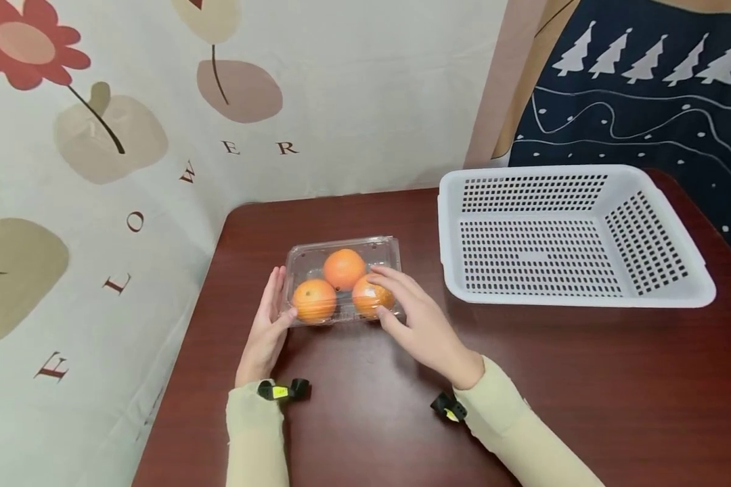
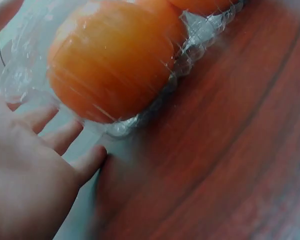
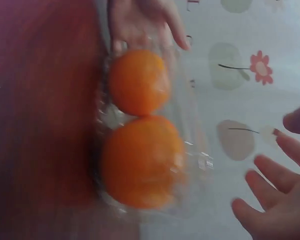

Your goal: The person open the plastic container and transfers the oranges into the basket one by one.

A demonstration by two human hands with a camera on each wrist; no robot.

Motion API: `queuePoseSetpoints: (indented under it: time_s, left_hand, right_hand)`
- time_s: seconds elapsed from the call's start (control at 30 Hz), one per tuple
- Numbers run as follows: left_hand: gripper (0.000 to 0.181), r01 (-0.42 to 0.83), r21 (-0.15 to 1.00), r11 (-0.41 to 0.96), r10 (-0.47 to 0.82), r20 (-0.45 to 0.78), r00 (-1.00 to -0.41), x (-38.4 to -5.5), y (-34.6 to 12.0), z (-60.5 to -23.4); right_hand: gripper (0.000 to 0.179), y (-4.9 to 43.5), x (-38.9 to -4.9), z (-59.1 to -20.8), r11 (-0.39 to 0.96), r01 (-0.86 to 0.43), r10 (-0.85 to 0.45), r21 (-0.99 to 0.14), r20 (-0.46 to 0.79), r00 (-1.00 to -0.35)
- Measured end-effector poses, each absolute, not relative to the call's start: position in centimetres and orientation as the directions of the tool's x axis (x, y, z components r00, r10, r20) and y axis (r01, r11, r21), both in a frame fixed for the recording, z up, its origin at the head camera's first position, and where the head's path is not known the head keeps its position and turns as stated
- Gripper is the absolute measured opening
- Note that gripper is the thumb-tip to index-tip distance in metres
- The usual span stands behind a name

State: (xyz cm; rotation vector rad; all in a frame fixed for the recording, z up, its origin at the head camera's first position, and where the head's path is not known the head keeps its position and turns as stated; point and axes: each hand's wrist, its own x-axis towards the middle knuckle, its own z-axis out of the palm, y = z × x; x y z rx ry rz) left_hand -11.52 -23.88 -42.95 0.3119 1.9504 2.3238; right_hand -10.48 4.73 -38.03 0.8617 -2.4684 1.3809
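Three oranges lie inside a clear plastic fruit box [image 1: 374,251] on the table. One orange [image 1: 344,268] is at the back, another orange [image 1: 314,300] at the front left, and a third orange [image 1: 370,297] at the front right. My left hand [image 1: 264,341] is at the box's left side, its fingers straight along the wall and its thumb at the front left corner. In the left wrist view, clear plastic shows over the nearest orange [image 2: 112,60]. Over the box's right end is my right hand [image 1: 423,328], fingers spread; the right wrist view shows its fingertips apart from the box.
A white perforated plastic basket [image 1: 533,301] stands on the right of the dark red-brown table [image 1: 353,406]. Behind and to the left hangs a pale cloth [image 1: 365,101] with printed flowers and letters. Dark blue fabric [image 1: 639,125] with white trees is at the back right.
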Motion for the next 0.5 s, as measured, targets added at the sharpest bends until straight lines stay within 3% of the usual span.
queuePoseSetpoints:
  time_s: [0.27, 0.5]
  left_hand:
    - [0.075, 0.089, 0.963, -0.254, 0.235, 0.151, -0.96, -11.1, -24.1, -44.0]
    - [0.077, 0.116, 0.937, -0.329, 0.279, 0.213, -0.936, -11.7, -24.5, -44.3]
  right_hand:
    - [0.046, 3.6, -11.5, -40.9, 0.364, -0.482, -0.277, -0.797, 0.402, -0.873]
    - [0.05, 3.9, -12.7, -41.9, 0.338, -0.337, -0.229, -0.879, 0.27, -0.935]
